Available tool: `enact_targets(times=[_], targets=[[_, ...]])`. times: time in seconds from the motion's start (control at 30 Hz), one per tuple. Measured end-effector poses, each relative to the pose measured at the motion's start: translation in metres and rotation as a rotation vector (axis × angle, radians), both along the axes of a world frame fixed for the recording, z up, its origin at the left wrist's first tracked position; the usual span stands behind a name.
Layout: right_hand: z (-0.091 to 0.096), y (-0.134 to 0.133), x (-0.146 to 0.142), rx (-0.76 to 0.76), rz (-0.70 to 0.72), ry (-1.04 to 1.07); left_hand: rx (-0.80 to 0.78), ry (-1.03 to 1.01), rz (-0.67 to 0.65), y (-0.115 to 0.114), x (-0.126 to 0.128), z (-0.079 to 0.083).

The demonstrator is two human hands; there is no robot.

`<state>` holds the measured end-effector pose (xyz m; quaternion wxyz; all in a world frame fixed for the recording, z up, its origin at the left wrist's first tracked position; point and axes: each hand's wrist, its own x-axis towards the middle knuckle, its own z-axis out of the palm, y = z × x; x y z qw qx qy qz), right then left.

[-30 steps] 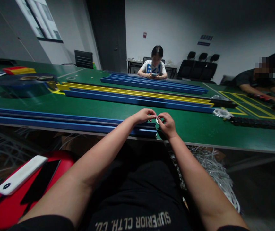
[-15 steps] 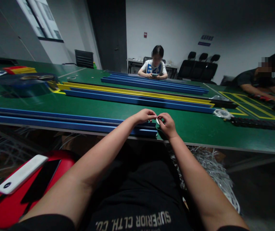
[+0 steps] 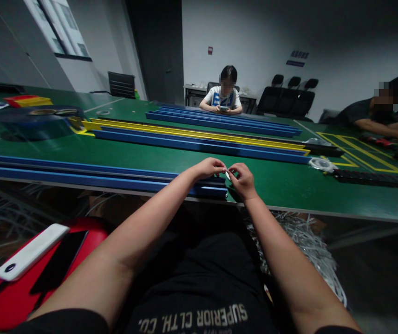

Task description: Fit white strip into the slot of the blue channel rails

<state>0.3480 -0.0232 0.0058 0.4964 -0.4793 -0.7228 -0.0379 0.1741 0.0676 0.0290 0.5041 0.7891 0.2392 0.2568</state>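
Observation:
Above the table's near edge, my left hand (image 3: 211, 168) and my right hand (image 3: 242, 178) meet fingertip to fingertip. Between them is a small white piece (image 3: 228, 175), too small to name. Both hands are closed in a pinch on it, the left from one side and the right from the other. Just below my left hand lie the right ends of long blue channel strips (image 3: 132, 182), which run along the front edge to the left. My fingers partly cover the white piece.
The green table (image 3: 289, 190) carries more blue strips (image 3: 199, 144), yellow strips (image 3: 185, 132), a clear-wrapped coil (image 3: 322, 163) and a large wrapped roll (image 3: 38, 123). A red stool (image 3: 7, 301) with a white device stands at lower left. One person sits opposite; another works at right.
My hands and the white piece stay nearly in place, with only a slight shift at the fingertips. The person at right has moved their arms.

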Motion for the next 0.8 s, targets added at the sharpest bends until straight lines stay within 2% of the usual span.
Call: enact_targets(times=[0.43,0.6,0.8], targets=[[-0.0041,0.0024,0.0007,-0.032,0.048,-0.074,-0.036,0.013,-0.010,0.0026,0.0002,-0.0050],[-0.0027,0.0008,0.0007,-0.051,0.034,-0.067,0.033,-0.007,-0.022,0.0013,0.0006,-0.0048],[-0.0020,0.0011,-0.0006,-0.032,-0.014,-0.066,0.119,-0.005,0.030,-0.0015,-0.0011,-0.0007]])
